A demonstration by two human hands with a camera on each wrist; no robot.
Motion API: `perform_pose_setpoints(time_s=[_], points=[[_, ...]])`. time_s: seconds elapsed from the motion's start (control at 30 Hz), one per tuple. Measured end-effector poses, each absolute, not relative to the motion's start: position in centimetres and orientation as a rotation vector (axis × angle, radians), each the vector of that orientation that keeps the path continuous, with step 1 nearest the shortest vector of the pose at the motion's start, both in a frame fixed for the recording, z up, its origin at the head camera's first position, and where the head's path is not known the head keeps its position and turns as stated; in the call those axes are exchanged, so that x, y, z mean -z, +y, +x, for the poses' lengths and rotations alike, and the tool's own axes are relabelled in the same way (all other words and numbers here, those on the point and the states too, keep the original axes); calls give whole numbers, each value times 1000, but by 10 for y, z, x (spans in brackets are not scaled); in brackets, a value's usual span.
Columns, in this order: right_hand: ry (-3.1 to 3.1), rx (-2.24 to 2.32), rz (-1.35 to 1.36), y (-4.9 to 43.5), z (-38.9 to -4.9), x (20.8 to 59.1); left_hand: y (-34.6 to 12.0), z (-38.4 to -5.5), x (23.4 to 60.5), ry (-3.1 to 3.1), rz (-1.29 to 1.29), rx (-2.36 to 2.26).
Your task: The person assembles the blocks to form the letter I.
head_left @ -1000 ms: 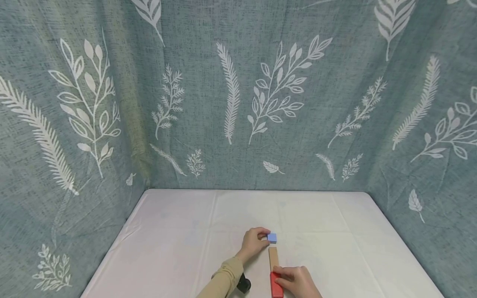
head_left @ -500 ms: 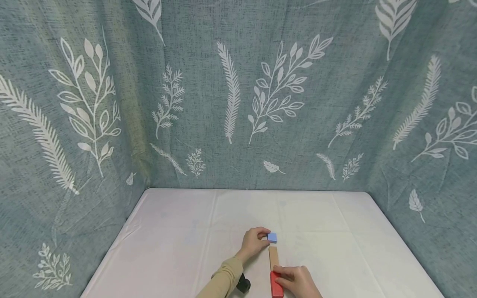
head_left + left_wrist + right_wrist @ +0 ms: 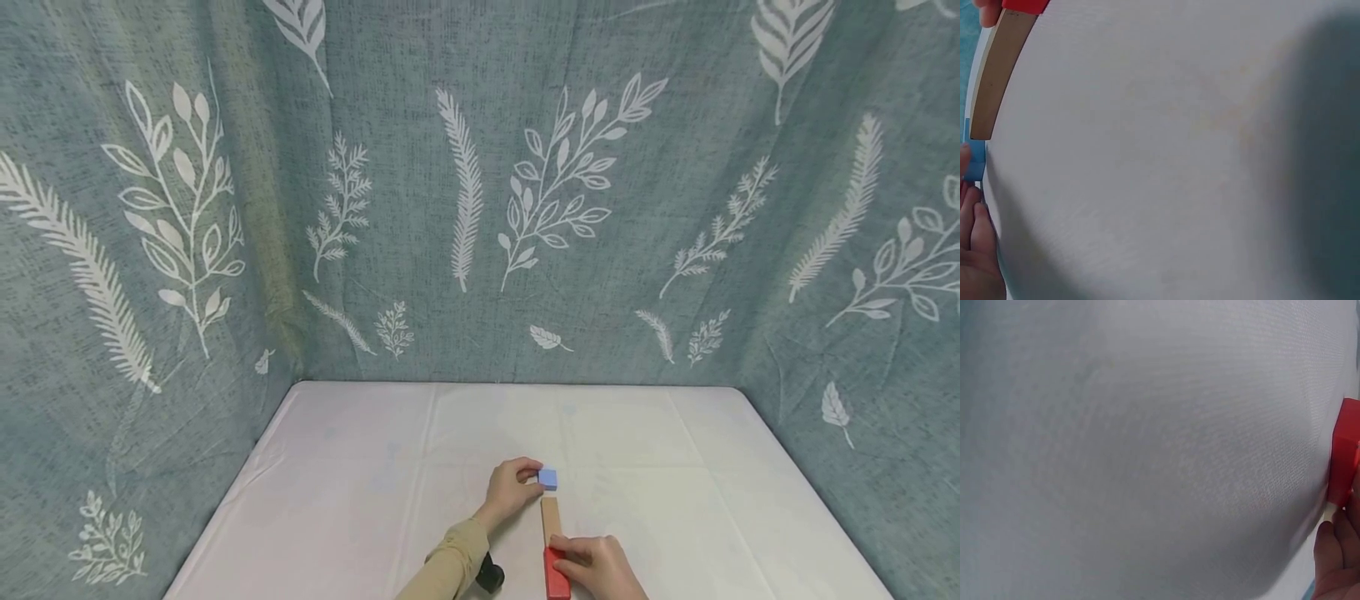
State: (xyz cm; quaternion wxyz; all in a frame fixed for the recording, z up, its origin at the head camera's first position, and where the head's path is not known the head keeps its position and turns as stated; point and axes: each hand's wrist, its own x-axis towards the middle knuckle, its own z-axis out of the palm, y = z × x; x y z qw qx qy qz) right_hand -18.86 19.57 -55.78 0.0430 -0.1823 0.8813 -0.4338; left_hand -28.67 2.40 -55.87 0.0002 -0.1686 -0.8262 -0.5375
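In the head view my left hand (image 3: 509, 492) pinches a small blue block (image 3: 547, 478) between thumb and fingers on the table. Just nearer than it lies a long wooden block (image 3: 551, 518), with a narrow gap between them. A red block (image 3: 557, 577) continues the line toward me, its far end at the wooden block's near end. My right hand (image 3: 597, 564) grips the red block from the right, thumb and fingertips close to that joint. The left wrist view catches the wooden block (image 3: 999, 75) and part of the blue block (image 3: 975, 159); the right wrist view shows the red block (image 3: 1344, 450) at its edge.
A white cloth (image 3: 360, 475) covers the table. Patterned green-blue curtains (image 3: 480, 208) rise along its back and both sides. A black device (image 3: 491, 573) is at my left wrist, beside the beige sleeve (image 3: 459, 548).
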Motion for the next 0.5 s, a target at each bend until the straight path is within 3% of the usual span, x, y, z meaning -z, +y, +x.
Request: perform_pose_setpoints(time_s=[0.5], points=[[2728, 1319, -623, 197, -189, 558, 17, -283, 556, -2529, -454, 1790]])
